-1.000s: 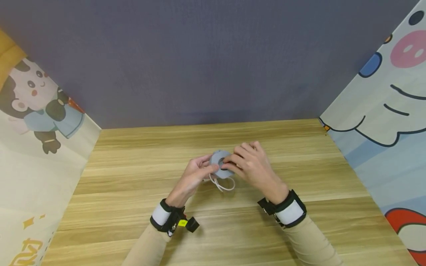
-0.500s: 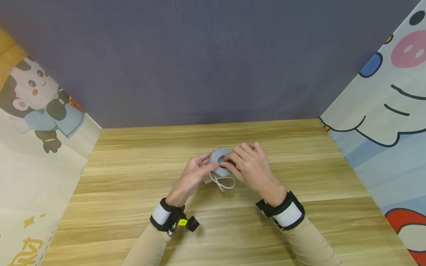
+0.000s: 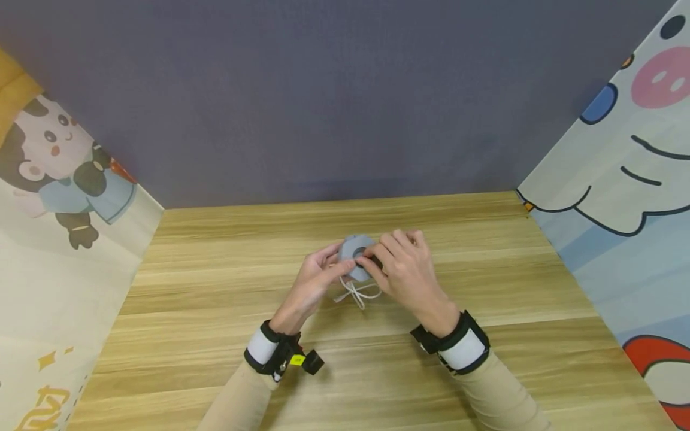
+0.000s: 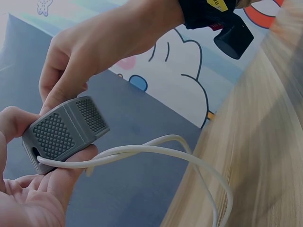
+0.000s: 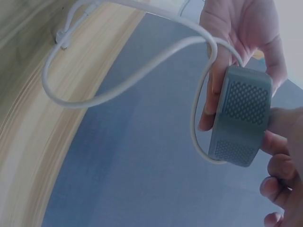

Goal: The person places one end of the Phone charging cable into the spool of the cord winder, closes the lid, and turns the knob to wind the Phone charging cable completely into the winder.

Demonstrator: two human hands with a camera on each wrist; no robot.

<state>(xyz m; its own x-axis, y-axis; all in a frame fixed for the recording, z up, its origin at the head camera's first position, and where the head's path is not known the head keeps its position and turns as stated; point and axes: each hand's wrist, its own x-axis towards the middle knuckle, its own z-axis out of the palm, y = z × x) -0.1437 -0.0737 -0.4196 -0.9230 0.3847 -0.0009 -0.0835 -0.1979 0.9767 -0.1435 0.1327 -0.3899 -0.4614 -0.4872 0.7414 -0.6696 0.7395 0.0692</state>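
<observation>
A grey, many-sided cable winder (image 3: 349, 245) with a round central hole is held up above the table in the head view. My left hand (image 3: 311, 282) grips its left side, thumb on the face and fingers behind. At the hole, my right hand (image 3: 408, 267) pinches with thumb and forefinger; what lies inside the hole is hidden. The left wrist view shows knurled panels round the winder's rim (image 4: 53, 134). A white cable (image 4: 142, 148) comes out of a slot there and hangs in loops. Its small white end (image 5: 62, 39) shows in the right wrist view.
A wood-grain table (image 3: 372, 371) lies under the hands. Behind it stands a dark grey-blue panel (image 3: 339, 102). Printed cartoon panels rise on the left (image 3: 32, 251) and right (image 3: 609, 179). Black-and-white straps with small cameras sit on both wrists.
The winder has moved slightly away from me and tilted a little. My right hand has shifted slightly left at the hole. The dangling cable loops have changed shape; both hands keep their hold.
</observation>
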